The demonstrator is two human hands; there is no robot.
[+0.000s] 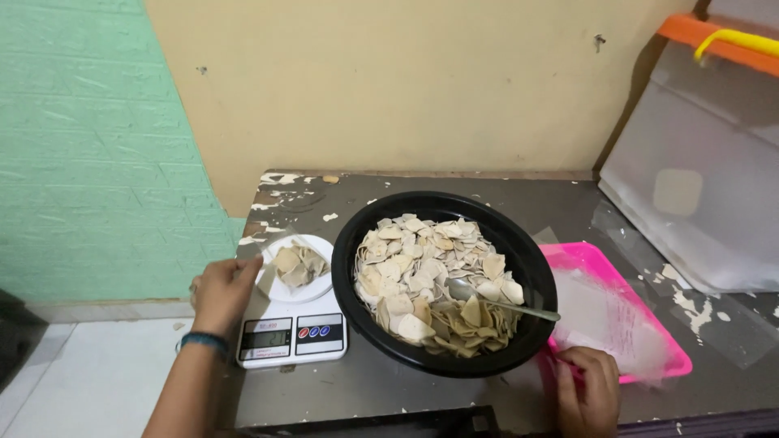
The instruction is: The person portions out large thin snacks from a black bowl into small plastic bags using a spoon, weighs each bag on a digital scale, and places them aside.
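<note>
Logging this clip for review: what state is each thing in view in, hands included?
Bowl: full of pale chips, spoon lying in it.
Spoon: resting in the chips, handle over the rim.
Scale: switched on, display lit, loaded.
Bag: on the scale, open, partly filled with chips.
Tray: holds clear plastic bags.
Left hand: holding the bag's edge.
Right hand: at the tray's near edge.

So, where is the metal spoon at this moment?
In the head view, the metal spoon lies in the black bowl at the table's middle, its bowl end on the chips and its handle over the right rim, toward the pink tray.
</note>
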